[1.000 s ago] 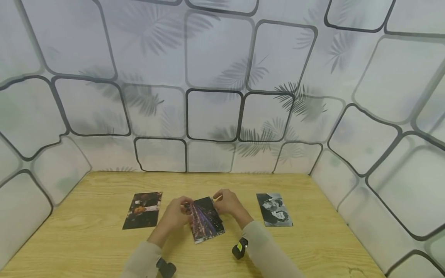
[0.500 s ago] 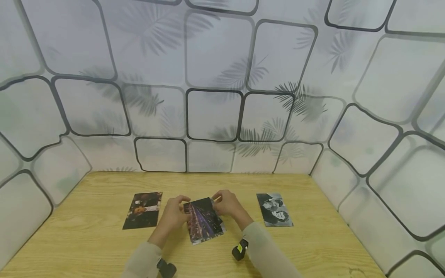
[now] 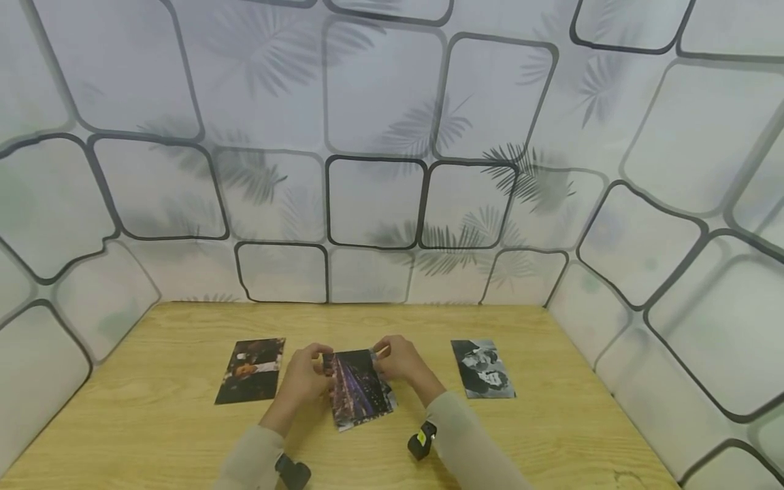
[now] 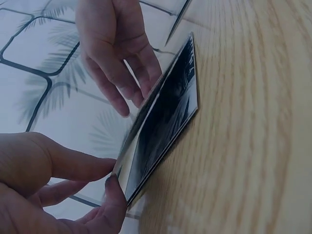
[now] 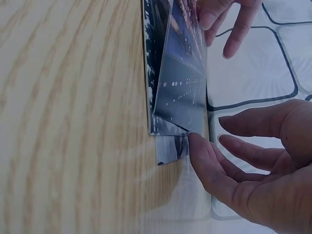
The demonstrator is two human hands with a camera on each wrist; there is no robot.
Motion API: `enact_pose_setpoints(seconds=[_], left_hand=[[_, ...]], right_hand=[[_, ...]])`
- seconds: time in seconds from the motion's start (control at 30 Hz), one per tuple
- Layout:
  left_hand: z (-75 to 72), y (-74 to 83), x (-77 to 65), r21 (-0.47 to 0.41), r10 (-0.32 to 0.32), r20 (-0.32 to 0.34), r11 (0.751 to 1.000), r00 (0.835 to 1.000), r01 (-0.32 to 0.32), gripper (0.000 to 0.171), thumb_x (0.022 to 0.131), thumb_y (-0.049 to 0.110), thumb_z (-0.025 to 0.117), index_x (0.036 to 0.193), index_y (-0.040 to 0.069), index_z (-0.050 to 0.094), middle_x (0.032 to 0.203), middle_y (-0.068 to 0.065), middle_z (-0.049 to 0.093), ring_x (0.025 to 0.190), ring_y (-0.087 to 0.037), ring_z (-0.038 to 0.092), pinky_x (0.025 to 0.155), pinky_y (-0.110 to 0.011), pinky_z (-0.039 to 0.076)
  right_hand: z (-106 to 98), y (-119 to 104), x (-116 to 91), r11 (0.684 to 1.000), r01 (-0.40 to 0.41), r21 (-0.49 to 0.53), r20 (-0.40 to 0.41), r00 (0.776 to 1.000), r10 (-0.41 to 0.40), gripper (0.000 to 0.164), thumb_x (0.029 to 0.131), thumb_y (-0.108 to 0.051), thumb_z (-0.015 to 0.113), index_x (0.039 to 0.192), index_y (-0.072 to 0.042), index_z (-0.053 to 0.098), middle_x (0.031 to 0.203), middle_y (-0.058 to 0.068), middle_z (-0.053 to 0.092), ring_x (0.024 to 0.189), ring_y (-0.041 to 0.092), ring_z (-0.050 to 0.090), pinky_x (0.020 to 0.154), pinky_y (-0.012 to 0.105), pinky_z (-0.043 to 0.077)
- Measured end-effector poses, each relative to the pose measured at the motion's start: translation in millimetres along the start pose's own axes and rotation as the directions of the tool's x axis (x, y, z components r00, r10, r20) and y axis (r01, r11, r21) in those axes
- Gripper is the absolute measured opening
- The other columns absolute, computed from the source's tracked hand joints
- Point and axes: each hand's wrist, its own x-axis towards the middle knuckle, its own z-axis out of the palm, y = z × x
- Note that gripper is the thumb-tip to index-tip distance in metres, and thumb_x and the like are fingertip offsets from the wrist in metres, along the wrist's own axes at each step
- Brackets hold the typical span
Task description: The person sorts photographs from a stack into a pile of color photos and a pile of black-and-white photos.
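A colour photo (image 3: 360, 388) of a night scene with a purple band of light lies on top of a small stack in the middle of the table. My left hand (image 3: 304, 376) pinches its left edge between thumb and finger, and in the left wrist view that edge is lifted off the dark photo (image 4: 168, 109) below. At the far right corner, my right hand (image 3: 398, 358) touches the top photo with one fingertip; the other fingers stand apart from it in the right wrist view. A grey photo corner (image 5: 169, 148) sticks out underneath.
To the left lies a colour photo (image 3: 251, 371) of a person in dark clothes. A black-and-white photo (image 3: 484, 369) lies to the right. The wooden table (image 3: 153, 435) ends at a patterned curtain (image 3: 373, 204) behind and on both sides.
The top photo has shifted slightly left and turned a little over the stack. My left hand has moved slightly left with it; my right hand has hardly moved.
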Motion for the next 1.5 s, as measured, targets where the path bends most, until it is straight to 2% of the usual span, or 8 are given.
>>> enact_pose_setpoints(seconds=[0.17,0.33,0.5,0.7,0.93,1.07,1.27,1.5], left_hand=[[-1.4,1.5,-1.5,-0.049,-0.019,0.007,0.999,1.000,0.019,0.053,0.080,-0.015,0.074,0.131,-0.005,0.060,0.141,-0.039,0.049,0.103,-0.036,0.071,0.065,-0.032,0.062],[-1.5,3.7,-2.4,-0.079,-0.026,0.010,0.997,1.000,0.026,0.046,0.082,-0.013,0.072,0.126,-0.005,0.063,0.128,-0.035,0.060,0.099,-0.034,0.073,0.067,-0.034,0.063],[1.1,7.6,-1.8,-0.158,-0.040,0.031,0.986,0.999,0.044,0.040,0.085,-0.013,0.069,0.124,-0.005,0.065,0.117,-0.028,0.066,0.093,-0.027,0.073,0.069,-0.034,0.064],[5.6,13.1,-2.3,-0.216,0.005,0.047,0.976,0.999,0.006,0.036,0.085,-0.013,0.071,0.121,-0.006,0.066,0.112,-0.025,0.067,0.090,-0.024,0.073,0.072,-0.036,0.065],[17.0,20.4,-5.3,-0.180,0.059,0.050,0.983,0.997,-0.049,0.030,0.086,-0.010,0.071,0.116,-0.007,0.069,0.107,-0.020,0.067,0.082,-0.018,0.070,0.068,-0.032,0.065],[25.0,23.7,-5.4,-0.177,0.082,0.119,0.982,0.989,-0.061,0.040,0.087,-0.011,0.070,0.127,-0.006,0.064,0.115,-0.021,0.065,0.081,-0.017,0.069,0.067,-0.031,0.065],[35.1,24.6,-6.6,-0.164,0.146,0.244,0.981,0.959,-0.108,0.055,0.086,-0.012,0.071,0.138,-0.006,0.054,0.127,-0.025,0.060,0.082,-0.017,0.069,0.066,-0.029,0.064],[46.1,30.3,-11.0,-0.216,0.147,0.265,0.972,0.953,-0.090,0.053,0.086,-0.011,0.072,0.136,-0.008,0.054,0.127,-0.029,0.058,0.084,-0.019,0.069,0.069,-0.033,0.066]], right_hand=[[-4,2,-4,1.000,0.018,-0.004,0.000,1.000,-0.018,0.035,0.088,0.002,0.070,0.122,0.005,0.067,0.110,0.023,0.070,0.083,0.025,0.073,0.071,0.035,0.066],[-8,4,-7,0.998,0.037,-0.047,0.003,0.999,-0.036,0.037,0.087,-0.002,0.068,0.124,-0.001,0.068,0.112,0.020,0.070,0.092,0.027,0.070,0.072,0.037,0.063],[-13,6,-11,1.000,0.029,0.006,0.026,0.999,-0.030,0.035,0.090,-0.002,0.069,0.126,-0.001,0.068,0.115,0.021,0.069,0.090,0.025,0.072,0.075,0.039,0.064],[-21,9,-21,0.997,0.076,0.017,0.018,0.997,-0.076,0.038,0.089,0.001,0.070,0.127,0.001,0.068,0.116,0.023,0.068,0.088,0.023,0.071,0.073,0.038,0.065],[-39,11,-37,0.993,0.116,0.036,-0.010,0.993,-0.116,0.044,0.087,0.004,0.071,0.131,0.001,0.066,0.120,0.024,0.066,0.093,0.026,0.071,0.074,0.040,0.064],[-49,15,-43,0.994,0.107,0.024,-0.030,0.994,-0.106,0.044,0.087,0.004,0.073,0.131,0.000,0.066,0.120,0.024,0.067,0.094,0.026,0.070,0.075,0.039,0.064],[-62,22,-53,0.995,0.089,0.045,-0.051,0.995,-0.086,0.044,0.089,0.004,0.073,0.132,0.000,0.065,0.122,0.024,0.065,0.096,0.024,0.069,0.078,0.039,0.064],[-73,33,-60,0.994,0.095,0.059,-0.057,0.994,-0.091,0.047,0.089,0.005,0.073,0.134,0.004,0.063,0.123,0.026,0.064,0.097,0.025,0.068,0.078,0.038,0.065]])
